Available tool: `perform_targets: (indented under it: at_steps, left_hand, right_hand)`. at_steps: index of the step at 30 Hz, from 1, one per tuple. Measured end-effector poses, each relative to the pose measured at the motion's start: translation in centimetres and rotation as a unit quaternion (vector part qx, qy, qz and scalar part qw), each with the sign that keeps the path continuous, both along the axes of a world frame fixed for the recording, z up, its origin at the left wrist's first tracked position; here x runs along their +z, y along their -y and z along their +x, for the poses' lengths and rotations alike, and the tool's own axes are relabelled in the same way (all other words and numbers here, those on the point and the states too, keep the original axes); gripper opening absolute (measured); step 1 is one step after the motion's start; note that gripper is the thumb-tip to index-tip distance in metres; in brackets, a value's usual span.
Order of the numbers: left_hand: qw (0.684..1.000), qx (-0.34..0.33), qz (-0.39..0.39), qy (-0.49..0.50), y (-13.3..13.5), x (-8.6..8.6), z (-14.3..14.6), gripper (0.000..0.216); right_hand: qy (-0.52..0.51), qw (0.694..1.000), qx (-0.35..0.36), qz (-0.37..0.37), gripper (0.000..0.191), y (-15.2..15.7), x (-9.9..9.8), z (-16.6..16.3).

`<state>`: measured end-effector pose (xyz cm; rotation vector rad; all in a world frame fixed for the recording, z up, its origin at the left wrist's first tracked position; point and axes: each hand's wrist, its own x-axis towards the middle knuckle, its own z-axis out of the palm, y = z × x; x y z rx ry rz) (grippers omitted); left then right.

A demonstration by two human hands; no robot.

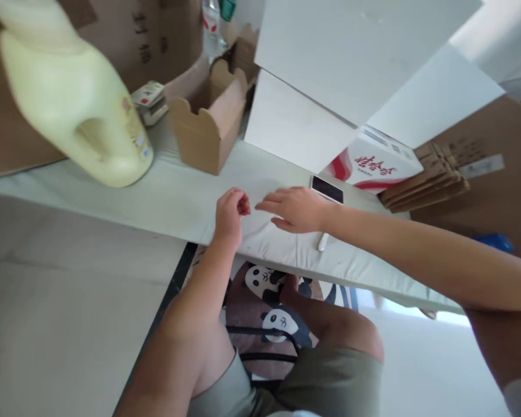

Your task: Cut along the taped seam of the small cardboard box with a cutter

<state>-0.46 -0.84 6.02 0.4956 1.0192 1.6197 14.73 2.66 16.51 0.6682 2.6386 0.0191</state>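
Note:
Over the cloth-covered table (pixel 191 200), my left hand (pixel 231 214) is curled into a loose fist, with no object showing in it. Just to its right, my right hand (pixel 293 209) reaches across with the fingers stretched out, palm down and holding nothing. A small gap separates the two hands. Beside my right wrist lies a flat device with a dark screen and white edge (pixel 327 189), partly covered by the wrist. On the near side of that wrist, the end of a slim white stick (pixel 323 242) sticks out.
A pale yellow jug with a handle (pixel 52 98) stands at the left. Near it are an open cardboard box (pixel 200 136) and a small carton (pixel 150 101). Large white boxes (pixel 299 116), a red-and-white carton (pixel 373 162) and folded cardboard (pixel 434 182) line the back. A panda mat (pixel 260 318) lies below.

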Motion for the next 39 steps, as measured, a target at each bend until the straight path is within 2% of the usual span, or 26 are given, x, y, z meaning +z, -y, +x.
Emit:
perform_targets:
  at_steps: [4,8,11,14,17,20,21,22,24,26,30,33,36,39]
  left_hand:
    - [0.998,0.042,-0.009,0.040,-0.3,0.0,-2.2,0.025]
    - [0.996,0.045,-0.026,0.077,-0.9,-0.1,-2.7,0.028]
    - [0.995,0.033,-0.035,0.092,-1.4,-0.2,-2.5,0.029]
    - [0.996,0.041,-0.032,0.076,-1.6,-0.2,-2.5,0.027]
    - [0.990,0.133,-0.010,0.040,-1.6,0.1,-3.4,0.028]
    - [0.955,0.289,-0.021,0.065,-1.3,0.8,-4.9,0.030]
    - [0.942,0.322,-0.040,0.082,-1.3,1.0,-5.4,0.028]
    - [0.933,0.342,-0.060,0.093,-1.2,1.2,-5.8,0.027]
    - [0.935,0.338,-0.066,0.084,-1.1,1.3,-6.1,0.026]
    - [0.945,0.322,-0.022,0.051,-1.3,1.0,-5.9,0.024]
    - [0.960,0.260,0.104,-0.029,-2.2,0.2,-3.5,0.018]
    - [0.967,0.176,0.173,-0.057,-2.8,0.1,-0.6,0.034]
    - [0.971,0.091,0.212,-0.067,-3.0,0.1,2.3,0.043]
    - [0.962,0.062,0.230,-0.133,-3.0,-0.3,4.4,0.046]
  right_hand:
    - [-0.084,0.991,-0.079,0.074,0.054,-3.6,-0.6,-7.5]
    - [-0.213,0.962,-0.133,0.112,0.058,-6.5,-1.1,-13.4]
    - [-0.258,0.949,-0.162,0.085,0.045,-7.9,-1.4,-15.5]
    - [-0.265,0.947,-0.173,0.050,0.037,-8.4,-1.9,-15.3]
    - [-0.308,0.938,-0.154,0.042,0.045,-7.9,-2.6,-13.0]
    - [-0.394,0.908,-0.138,0.037,0.036,-5.7,-3.0,-8.5]
    - [-0.426,0.896,-0.124,0.033,0.031,-4.4,-3.0,-6.5]
    - [-0.453,0.885,-0.106,0.034,0.035,-3.0,-2.9,-4.4]
    - [-0.515,0.853,-0.073,0.043,0.048,0.4,-2.7,0.0]
    - [-0.560,0.824,-0.059,0.067,0.046,4.1,-2.7,4.3]
    - [-0.568,0.808,-0.086,0.132,0.045,9.5,-3.7,10.5]
    - [-0.559,0.799,-0.155,0.160,0.035,10.9,-5.2,12.4]
    - [-0.582,0.774,-0.205,0.141,0.019,10.7,-7.2,13.2]
    - [-0.608,0.745,-0.229,0.154,0.024,10.7,-9.3,13.8]
